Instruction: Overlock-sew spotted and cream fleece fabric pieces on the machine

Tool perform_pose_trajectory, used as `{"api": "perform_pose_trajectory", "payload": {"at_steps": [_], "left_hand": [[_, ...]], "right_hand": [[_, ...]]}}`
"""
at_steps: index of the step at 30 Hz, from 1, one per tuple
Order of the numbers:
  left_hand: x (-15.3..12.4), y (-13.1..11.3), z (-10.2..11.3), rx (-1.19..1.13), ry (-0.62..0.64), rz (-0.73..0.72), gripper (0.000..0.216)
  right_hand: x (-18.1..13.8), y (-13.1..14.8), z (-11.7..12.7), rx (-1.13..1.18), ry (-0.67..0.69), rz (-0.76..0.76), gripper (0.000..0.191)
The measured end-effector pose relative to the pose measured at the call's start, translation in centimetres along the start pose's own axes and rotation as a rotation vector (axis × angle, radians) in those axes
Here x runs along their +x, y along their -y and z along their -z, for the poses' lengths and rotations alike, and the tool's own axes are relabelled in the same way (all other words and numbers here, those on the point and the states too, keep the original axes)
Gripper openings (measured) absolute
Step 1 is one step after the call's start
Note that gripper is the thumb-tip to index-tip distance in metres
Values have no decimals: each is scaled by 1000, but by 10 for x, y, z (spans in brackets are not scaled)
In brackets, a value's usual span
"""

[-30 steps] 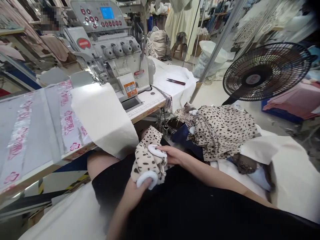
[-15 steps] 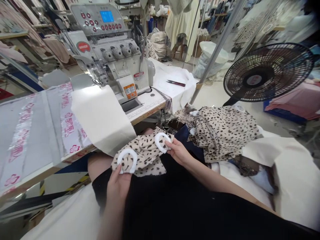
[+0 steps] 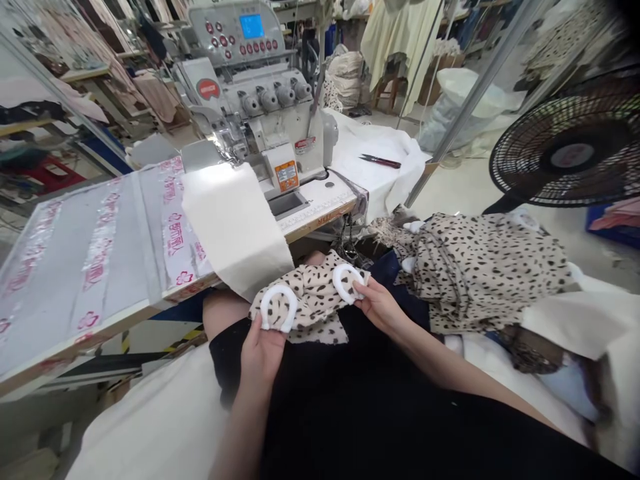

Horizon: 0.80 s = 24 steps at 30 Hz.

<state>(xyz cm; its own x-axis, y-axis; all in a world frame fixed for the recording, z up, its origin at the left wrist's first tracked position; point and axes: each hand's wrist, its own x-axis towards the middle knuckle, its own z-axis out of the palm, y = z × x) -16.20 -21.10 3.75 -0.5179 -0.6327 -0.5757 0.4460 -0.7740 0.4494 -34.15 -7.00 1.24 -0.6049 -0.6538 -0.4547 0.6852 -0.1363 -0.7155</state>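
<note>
A beige fabric piece with dark spots [image 3: 315,293] lies stretched over my lap, held at both ends. Two white fuzzy U-shaped trims sit on it, one toward each end. My left hand [image 3: 263,347] pinches the fabric at the lower edge of the left trim [image 3: 278,308], thumb on top. My right hand [image 3: 377,303] grips the other end beside the right trim [image 3: 345,283], thumb and fingers closed on it. The fingers under the cloth are partly hidden.
A sewing machine [image 3: 265,113] stands on the table ahead, cream cloth [image 3: 235,220] hanging over the edge. Thread snips [image 3: 380,161] lie on white cloth behind. Right of me are a heap of spotted fabric [image 3: 490,267] and a black fan [image 3: 570,153].
The view has swung left, so everything appears further right. Both hands keep their hold on the spotted fabric, which looks almost unchanged in shape.
</note>
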Motion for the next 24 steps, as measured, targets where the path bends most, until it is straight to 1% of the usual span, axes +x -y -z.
{"api": "perform_pose_trajectory", "payload": {"at_steps": [8,12,16,18,19,20,21,22,23,24], "left_hand": [[5,3,6,33,1,-21,40],[8,3,5,8,17,4,35],[6,2,2,26,-44,4,33],[7,2,2,42,-59,1,32],[7,3,2,44,-54,-2,31],[8,4,2,41,-42,-5,31],[8,5,2,37,-25,-7,31],[8,7,1,36,-6,-8,32],[8,10,-1,41,12,-8,33],[6,14,-4,51,33,-5,33]], "right_hand": [[0,1,-2,22,-42,-11,32],[0,1,-1,29,-32,-10,32],[3,1,5,-7,16,0,31],[3,1,8,-84,-1,18,32],[1,2,9,-161,-39,65,34],[-1,3,9,-267,-83,149,37],[-5,3,6,-398,-111,262,41],[-10,3,2,-542,-104,390,46],[-16,3,-3,-688,-47,508,50],[-21,1,-11,-822,65,602,54]]}}
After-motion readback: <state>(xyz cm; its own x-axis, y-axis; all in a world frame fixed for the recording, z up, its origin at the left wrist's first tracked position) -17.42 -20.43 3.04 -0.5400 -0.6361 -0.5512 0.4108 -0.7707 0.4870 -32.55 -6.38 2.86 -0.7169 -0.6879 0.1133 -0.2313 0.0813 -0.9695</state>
